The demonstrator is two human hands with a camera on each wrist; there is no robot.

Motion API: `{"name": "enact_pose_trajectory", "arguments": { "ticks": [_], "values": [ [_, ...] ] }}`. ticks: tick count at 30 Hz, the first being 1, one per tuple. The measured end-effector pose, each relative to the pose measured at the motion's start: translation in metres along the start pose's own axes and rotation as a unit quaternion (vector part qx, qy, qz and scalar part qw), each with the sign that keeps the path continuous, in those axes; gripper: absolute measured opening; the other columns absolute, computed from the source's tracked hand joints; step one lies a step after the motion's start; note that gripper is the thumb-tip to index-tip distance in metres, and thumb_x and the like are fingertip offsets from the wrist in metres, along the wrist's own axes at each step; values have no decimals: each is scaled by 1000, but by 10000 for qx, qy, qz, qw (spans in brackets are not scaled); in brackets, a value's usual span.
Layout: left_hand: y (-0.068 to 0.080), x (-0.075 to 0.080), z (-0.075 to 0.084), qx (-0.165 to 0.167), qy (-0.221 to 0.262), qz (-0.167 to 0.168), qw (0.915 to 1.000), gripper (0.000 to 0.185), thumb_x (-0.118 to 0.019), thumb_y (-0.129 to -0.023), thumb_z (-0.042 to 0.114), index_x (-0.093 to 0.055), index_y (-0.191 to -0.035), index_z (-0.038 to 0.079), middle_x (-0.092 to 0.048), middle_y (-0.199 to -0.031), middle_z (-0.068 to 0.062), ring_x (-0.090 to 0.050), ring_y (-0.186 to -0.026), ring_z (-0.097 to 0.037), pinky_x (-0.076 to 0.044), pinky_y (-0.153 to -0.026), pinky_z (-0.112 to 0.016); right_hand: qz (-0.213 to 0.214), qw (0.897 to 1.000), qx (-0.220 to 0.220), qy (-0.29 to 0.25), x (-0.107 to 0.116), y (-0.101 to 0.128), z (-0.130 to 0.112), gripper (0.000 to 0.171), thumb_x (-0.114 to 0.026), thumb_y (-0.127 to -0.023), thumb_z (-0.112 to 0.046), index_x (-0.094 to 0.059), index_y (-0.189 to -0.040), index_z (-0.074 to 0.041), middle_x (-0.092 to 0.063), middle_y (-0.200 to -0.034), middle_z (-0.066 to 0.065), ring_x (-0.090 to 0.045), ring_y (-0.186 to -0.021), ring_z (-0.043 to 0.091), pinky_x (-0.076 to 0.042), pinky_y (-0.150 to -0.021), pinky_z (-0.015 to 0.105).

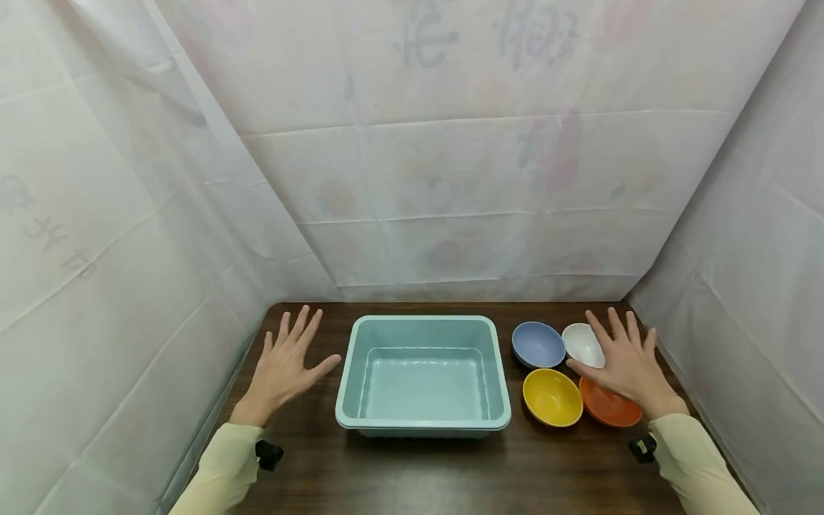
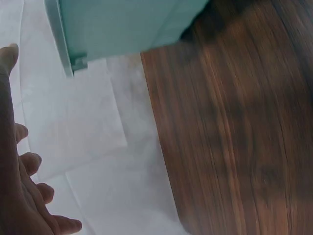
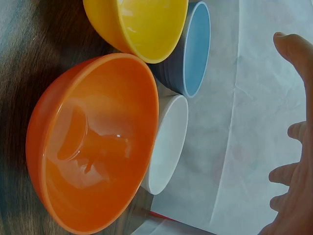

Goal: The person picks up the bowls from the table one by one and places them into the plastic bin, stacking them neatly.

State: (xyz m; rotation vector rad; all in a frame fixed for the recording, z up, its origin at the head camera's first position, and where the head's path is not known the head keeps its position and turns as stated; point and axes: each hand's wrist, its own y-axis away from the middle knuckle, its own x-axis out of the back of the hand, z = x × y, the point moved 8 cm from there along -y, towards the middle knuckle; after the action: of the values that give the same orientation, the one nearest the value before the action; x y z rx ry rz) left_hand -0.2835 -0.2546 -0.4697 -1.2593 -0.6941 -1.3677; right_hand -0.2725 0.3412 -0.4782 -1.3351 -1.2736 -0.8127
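Table point(image 1: 418, 472): dark wood grain, walled in by white sheeting on three sides.
Bin point(image 1: 423, 425): a pale green tub sat in the middle of the table with nothing in it that I could see.
Left hand point(image 1: 283, 368): fingers spread, palm down, just left of the bin and apart from it; it held nothing.
Right hand point(image 1: 627, 361): also spread and holding nothing, hovering over the bowls, above the orange and the white one; whether it touched them I could not tell.
Orange bowl point(image 3: 93, 142): nearest the right wrist, upright, crowding against the white bowl point(image 3: 168, 144).
Yellow bowl point(image 1: 551, 397): in front, closest to the bin.
Blue bowl point(image 1: 537, 344): behind the yellow one.
My judgement on the grasp: the bowls were packed close, so taking one cleanly would call for pinching a rim from above and lifting straight up to avoid knocking the neighbours.
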Motion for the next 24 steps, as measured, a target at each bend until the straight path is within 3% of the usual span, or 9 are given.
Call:
{"name": "enact_pose_trajectory", "arguments": {
  "ticks": [5, 13, 19, 24],
  "values": [
    [-3, -8, 22, -219, 348, -106, 9991, 96, -60, -94, 67, -15, -167, 26, -12, -174, -6, -11, -159, -42, -18, -116, -77, -65, 9999, -125, -83, -3, 7, 0, 108, -68, -85, -70, -22, -166, -16, -15, -165, 37, -5, -148, 67, 1, -104, 90],
    [1, -24, 56, -412, 657, -320, 9965, 98, -66, -95, 57, -14, -167, 18, -12, -174, -9, -7, -159, -43, -17, -117, -76, -112, 9999, -92, -61, -5, 9, -3, 108, -68, -86, -70, -18, -167, -18, -15, -165, 37, -5, -149, 66, 0, -104, 90],
    [0, -35, 64, -278, 739, -532, 9955, 99, -62, -96, 59, -10, -167, 14, -9, -174, -11, -3, -159, -45, -15, -117, -78, -75, 9999, -70, -70, -5, 3, -8, 110, -70, -85, -68, -17, -167, -18, -14, -166, 36, -5, -149, 66, -1, -105, 90],
    [4, -42, 62, -215, 723, -648, 9950, 96, -62, -99, 55, -12, -166, 8, -8, -174, -14, -5, -158, -48, -21, -115, -77, -207, 9998, -74, -29, -10, -3, -12, 110, -70, -84, -69, -18, -167, -17, -14, -166, 36, -5, -149, 66, -2, -105, 90]
  ]
}}
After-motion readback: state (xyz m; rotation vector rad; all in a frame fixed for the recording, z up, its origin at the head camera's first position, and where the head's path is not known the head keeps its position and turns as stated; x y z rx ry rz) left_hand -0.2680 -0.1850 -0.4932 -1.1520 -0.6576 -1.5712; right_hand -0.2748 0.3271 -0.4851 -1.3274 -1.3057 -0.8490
